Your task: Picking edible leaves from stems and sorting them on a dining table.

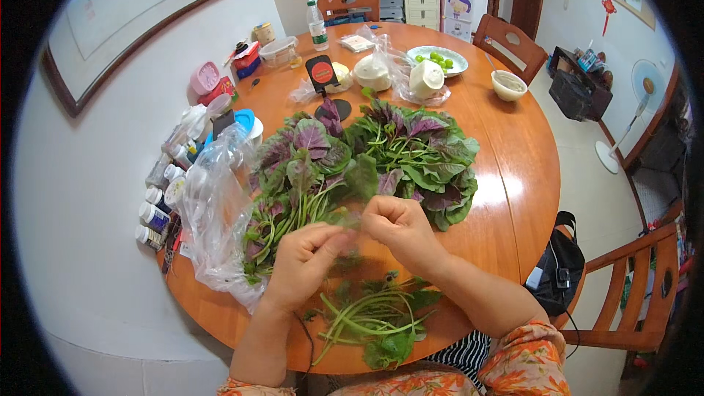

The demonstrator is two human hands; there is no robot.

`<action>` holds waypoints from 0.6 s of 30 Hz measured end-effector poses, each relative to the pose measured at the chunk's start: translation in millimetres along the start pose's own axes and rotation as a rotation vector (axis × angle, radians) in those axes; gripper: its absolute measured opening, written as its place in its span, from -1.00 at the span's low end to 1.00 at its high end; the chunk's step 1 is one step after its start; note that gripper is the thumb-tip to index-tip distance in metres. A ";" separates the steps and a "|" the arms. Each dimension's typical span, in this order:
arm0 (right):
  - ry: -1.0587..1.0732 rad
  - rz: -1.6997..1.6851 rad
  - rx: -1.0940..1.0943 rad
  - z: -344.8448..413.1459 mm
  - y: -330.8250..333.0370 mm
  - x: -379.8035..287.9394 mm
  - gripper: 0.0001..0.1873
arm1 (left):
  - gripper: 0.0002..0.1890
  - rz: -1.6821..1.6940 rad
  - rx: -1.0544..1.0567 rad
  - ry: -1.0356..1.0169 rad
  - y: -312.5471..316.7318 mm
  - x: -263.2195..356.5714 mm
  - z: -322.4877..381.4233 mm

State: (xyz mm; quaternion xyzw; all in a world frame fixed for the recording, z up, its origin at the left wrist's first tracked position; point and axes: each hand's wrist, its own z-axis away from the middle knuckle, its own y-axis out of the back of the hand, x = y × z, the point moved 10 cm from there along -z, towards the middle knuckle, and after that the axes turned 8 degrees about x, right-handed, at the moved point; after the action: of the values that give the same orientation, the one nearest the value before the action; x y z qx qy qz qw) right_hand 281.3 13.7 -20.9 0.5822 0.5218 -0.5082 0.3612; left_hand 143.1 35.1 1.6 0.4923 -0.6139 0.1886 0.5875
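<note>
My left hand (302, 264) has its thumb and fingers pinched together, with blurred green at the tips; what it grips is unclear. Close by, my right hand (404, 231) is curled shut, and a motion-blurred green amaranth leaf (363, 176) rises from its fingers. Beyond the left hand lies a heap of purple-green amaranth (300, 176) with stems toward me. A second amaranth pile (423, 148) spreads beyond the right hand. Between my forearms, near the table's front edge, lies a smaller heap of bare stems and some leaves (371, 313).
A clear plastic bag (217, 214) and several pill bottles (154, 217) line the left. Behind the greens are a black phone stand (323, 74), bagged white items (374, 72), a plate of green fruit (456, 69) and a bowl (509, 87). A black bag (555, 269) rests on a chair at right.
</note>
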 end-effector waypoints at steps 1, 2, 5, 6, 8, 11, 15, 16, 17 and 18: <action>-0.028 0.002 0.006 0.5 -1.2 0.9 -0.78 | -0.79 0.012 0.036 0.003 5.6 -1.0 -0.9; -0.055 0.003 0.011 1.2 -2.5 2.1 -0.78 | -0.78 0.023 0.072 0.006 11.2 -1.4 -1.2; -0.076 0.017 0.002 3.8 -2.8 2.5 -0.81 | -0.77 0.115 0.065 0.127 9.3 -9.7 -1.2; -0.075 0.017 0.001 3.9 -3.1 2.7 -0.81 | -0.77 0.114 0.066 0.126 8.9 -10.6 -0.8; -0.077 0.021 0.014 3.2 -1.4 5.3 -0.79 | -0.76 0.240 0.038 0.204 3.4 -19.3 1.0; -0.068 0.118 0.021 -0.8 3.9 12.4 -0.79 | -0.76 0.374 0.011 0.284 -2.1 -17.4 4.3; -0.069 0.154 0.025 -2.2 0.5 13.1 -0.79 | -0.75 0.439 0.100 0.359 13.5 -25.7 8.1; -0.032 0.150 0.034 -2.4 3.2 10.4 -0.78 | -0.74 0.444 0.092 0.366 13.0 -25.3 6.1; 0.006 0.146 0.044 -2.6 5.8 6.9 -0.78 | -0.74 0.450 0.085 0.374 12.3 -25.1 4.6; 0.007 0.146 0.040 -2.6 6.3 6.0 -0.78 | -0.74 0.450 0.089 0.372 13.3 -25.2 3.7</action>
State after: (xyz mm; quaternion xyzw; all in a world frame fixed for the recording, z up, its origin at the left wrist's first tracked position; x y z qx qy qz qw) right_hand 287.6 16.4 -26.8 0.6277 0.4689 -0.4887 0.3837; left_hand 125.7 47.6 -17.5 0.3260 -0.5805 0.4279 0.6112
